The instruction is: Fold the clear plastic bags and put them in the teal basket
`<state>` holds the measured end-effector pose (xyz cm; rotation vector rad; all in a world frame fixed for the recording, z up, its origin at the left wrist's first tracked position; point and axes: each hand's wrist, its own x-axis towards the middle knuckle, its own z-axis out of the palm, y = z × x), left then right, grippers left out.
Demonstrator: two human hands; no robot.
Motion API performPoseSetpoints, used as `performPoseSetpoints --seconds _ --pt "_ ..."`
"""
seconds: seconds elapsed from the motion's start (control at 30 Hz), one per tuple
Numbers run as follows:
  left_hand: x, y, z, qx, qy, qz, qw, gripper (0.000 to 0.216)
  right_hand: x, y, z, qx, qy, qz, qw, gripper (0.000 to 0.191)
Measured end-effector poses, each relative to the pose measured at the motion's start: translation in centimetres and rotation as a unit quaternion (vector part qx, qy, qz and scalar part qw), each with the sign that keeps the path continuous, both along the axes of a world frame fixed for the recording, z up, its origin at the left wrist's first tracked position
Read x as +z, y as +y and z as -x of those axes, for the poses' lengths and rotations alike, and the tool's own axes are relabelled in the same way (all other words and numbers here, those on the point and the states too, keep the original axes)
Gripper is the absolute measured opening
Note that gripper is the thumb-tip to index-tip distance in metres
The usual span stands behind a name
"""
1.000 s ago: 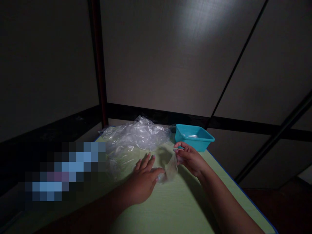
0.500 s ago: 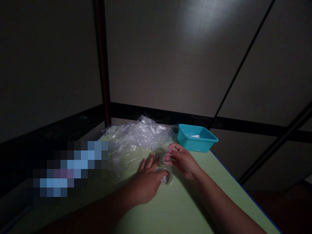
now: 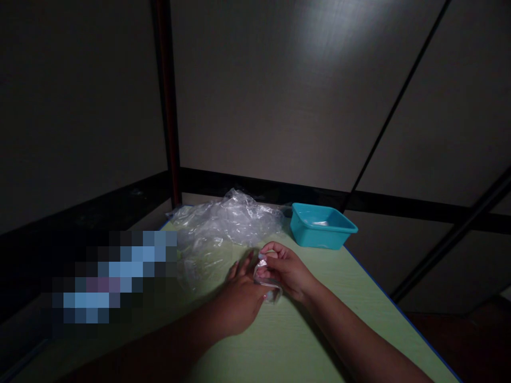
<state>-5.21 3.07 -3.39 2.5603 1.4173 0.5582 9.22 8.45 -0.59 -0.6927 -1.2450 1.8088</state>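
Note:
My left hand (image 3: pixel 239 295) lies on the green table (image 3: pixel 287 346), fingers stretched forward and thumb pressed onto a small folded piece of clear plastic film (image 3: pixel 271 291). Beside it, touching, my right hand (image 3: pixel 285 268) curls its fingers around the upper part of the same film. A crumpled heap of clear plastic bags (image 3: pixel 223 229) lies just beyond my left hand's fingertips.
A teal plastic tub (image 3: pixel 322 226) stands at the far right of the table, with something pale inside. Dark wall panels and a reddish post (image 3: pixel 167 101) rise behind the table. The table's blue right edge (image 3: pixel 399 314) runs diagonally. A blurred patch covers the left.
The film was stretched between my hands a second ago. My right hand has come left and down to my left hand, bunching the film into a small fold.

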Motion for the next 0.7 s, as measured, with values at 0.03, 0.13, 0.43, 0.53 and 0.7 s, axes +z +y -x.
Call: performPoseSetpoints --seconds 0.03,0.13,0.43,0.53,0.7 --pt "0.1 0.0 -0.1 0.002 -0.002 -0.002 1.000 0.047 -0.1 -0.1 0.1 0.002 -0.001 0.003 1.000 0.032" --pt "0.3 -0.1 -0.1 0.003 -0.009 -0.010 1.000 0.048 -0.1 -0.3 0.2 0.009 -0.005 0.006 1.000 0.033" --pt "0.5 -0.4 0.5 -0.001 0.006 0.006 1.000 0.039 2.5 -1.0 -2.2 -0.144 -0.112 -0.240 0.953 0.027" --pt "0.5 -0.5 0.6 0.002 0.017 0.017 1.000 0.040 2.5 -1.7 -3.2 -0.212 -0.215 -0.288 0.909 0.032" --pt "0.1 -0.4 0.6 0.009 0.011 0.011 1.000 0.035 0.7 -4.2 -3.8 -0.192 -0.346 -0.292 0.871 0.059"
